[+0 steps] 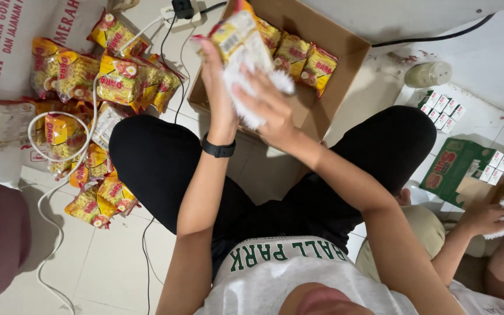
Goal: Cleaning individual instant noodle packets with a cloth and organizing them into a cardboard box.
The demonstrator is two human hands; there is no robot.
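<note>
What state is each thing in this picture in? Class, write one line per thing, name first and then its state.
noodle packet: sealed, held up by the left hand.
white cloth: bunched, pressed on the packet by the right hand.
cardboard box: open, part filled with packets.
loose packets: heaped on the floor.
green carton: open.
jar: lying on its side.

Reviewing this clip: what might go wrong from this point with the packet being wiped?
The left hand pinches the noodle packet by one edge while the right hand rubs it with a white cloth; it might slip into the cardboard box. White cables trail among the loose packets and might snag.
</note>
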